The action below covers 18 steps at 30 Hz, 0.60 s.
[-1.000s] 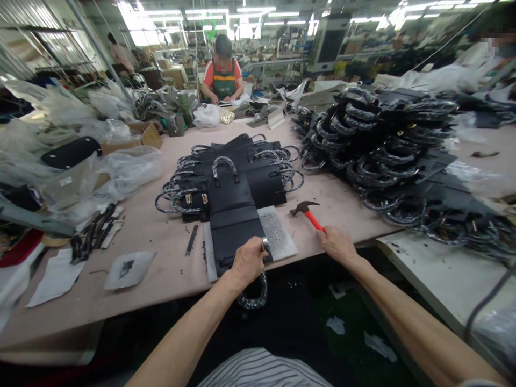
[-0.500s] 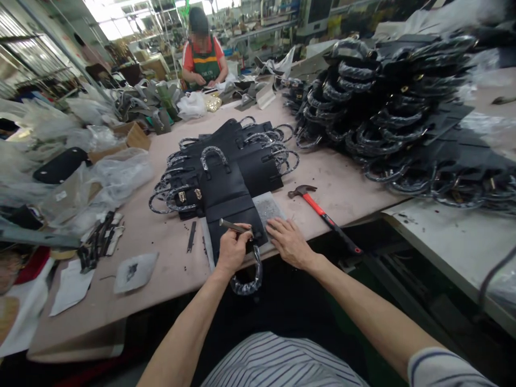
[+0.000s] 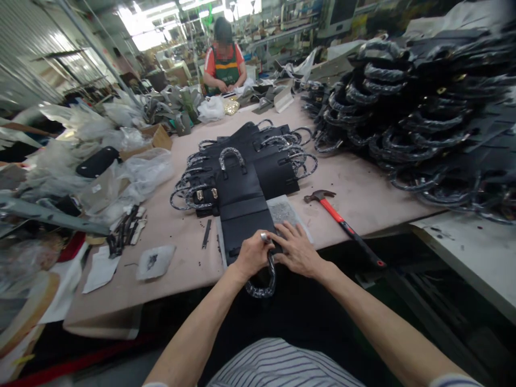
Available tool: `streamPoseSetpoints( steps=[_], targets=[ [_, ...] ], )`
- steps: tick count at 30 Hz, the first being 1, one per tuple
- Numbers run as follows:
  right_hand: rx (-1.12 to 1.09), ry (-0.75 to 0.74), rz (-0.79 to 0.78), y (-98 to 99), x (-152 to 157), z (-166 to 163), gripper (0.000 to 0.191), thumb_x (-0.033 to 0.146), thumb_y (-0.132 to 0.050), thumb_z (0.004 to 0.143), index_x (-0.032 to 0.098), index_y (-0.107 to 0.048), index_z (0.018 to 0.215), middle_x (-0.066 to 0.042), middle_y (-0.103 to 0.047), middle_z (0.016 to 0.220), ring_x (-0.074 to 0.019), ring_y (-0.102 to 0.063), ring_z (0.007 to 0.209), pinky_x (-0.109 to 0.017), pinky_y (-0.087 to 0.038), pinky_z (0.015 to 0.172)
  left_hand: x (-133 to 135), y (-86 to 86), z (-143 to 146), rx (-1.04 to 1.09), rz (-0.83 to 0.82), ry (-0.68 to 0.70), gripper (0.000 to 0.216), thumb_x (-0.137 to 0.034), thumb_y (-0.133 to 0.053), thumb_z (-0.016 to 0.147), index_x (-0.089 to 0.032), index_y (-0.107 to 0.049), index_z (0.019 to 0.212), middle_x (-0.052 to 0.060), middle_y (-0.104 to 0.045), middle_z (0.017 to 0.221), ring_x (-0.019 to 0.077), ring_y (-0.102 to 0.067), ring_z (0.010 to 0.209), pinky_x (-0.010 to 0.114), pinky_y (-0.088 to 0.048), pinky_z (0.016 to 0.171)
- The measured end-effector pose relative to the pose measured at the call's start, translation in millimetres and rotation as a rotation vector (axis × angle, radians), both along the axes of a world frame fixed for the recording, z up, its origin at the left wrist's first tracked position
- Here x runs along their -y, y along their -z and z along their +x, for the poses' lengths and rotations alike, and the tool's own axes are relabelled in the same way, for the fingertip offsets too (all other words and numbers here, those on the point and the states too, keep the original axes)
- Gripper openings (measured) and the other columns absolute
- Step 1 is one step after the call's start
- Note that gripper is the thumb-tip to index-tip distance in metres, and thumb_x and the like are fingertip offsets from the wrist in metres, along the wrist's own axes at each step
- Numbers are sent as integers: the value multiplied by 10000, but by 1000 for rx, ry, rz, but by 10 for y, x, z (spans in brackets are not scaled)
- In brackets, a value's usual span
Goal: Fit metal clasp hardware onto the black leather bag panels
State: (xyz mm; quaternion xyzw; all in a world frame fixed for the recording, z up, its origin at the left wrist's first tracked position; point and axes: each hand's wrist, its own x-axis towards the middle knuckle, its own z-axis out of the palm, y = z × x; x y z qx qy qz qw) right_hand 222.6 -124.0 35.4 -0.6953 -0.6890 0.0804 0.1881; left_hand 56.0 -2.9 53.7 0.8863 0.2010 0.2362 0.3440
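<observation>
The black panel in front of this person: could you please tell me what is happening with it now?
A person works at its near end with both hands. The left hand grips a metal tool over the black panel; the right hand is close beside it. The panel lies partly on a pale slab, its wrapped handle hanging past the table edge. The hammer lies unheld to the right.

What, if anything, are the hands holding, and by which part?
The left hand grips a metal tool near its exposed end. Whether the right hand, at the black panel, grips anything cannot be told.
</observation>
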Motion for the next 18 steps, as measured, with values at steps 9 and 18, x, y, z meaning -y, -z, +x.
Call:
streamPoseSetpoints(
  steps=[9, 18],
  targets=[
    [212, 13, 133, 269, -30, -7, 569, 417, -593, 960, 283, -485, 1502, -87, -411, 1582, -378, -320, 1464, -625, -294, 1158, -28, 0, 11, 379, -672, -433, 216, -399, -625, 899, -184, -620, 906, 64, -709, 889, 185, -716, 816, 318, -610, 752],
    [222, 27, 95, 167, -27, -62, 566, 391, -552, 980, 272, -459, 1525, -90, -384, 1600, -379, -297, 1476, -625, -275, 1171, -1050, -331, -1203, -160, -348, -737, 218, -380, -621, 855, -165, -626, 816, 71, -699, 745, 232, -704, 769, 315, -568, 705]
  ],
)
